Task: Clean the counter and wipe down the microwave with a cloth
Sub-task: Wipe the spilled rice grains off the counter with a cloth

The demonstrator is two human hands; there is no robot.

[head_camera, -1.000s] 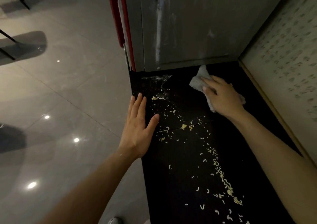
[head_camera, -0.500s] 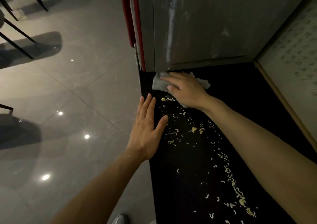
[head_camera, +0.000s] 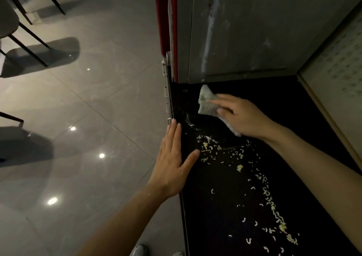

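A black counter (head_camera: 225,216) runs along the right side, scattered with several pale noodle crumbs (head_camera: 211,150). My right hand (head_camera: 241,116) presses a grey cloth (head_camera: 206,103) flat on the counter near its far end, just in front of a tall grey appliance (head_camera: 254,30) with a red edge. My left hand (head_camera: 172,161) lies flat with fingers spread at the counter's left edge, its thumb beside the crumbs. Part of the cloth is hidden under my right palm.
A patterned wall panel (head_camera: 337,99) bounds the counter on the right. Glossy grey floor tiles (head_camera: 88,138) lie left of and below the counter. Dark chairs (head_camera: 17,30) stand at the far left. A line of crumbs (head_camera: 274,206) trails toward the near right.
My right hand swept the cloth from the back right to the counter's far left corner, then pulled it back toward me and to the right. My left hand stayed at the edge.
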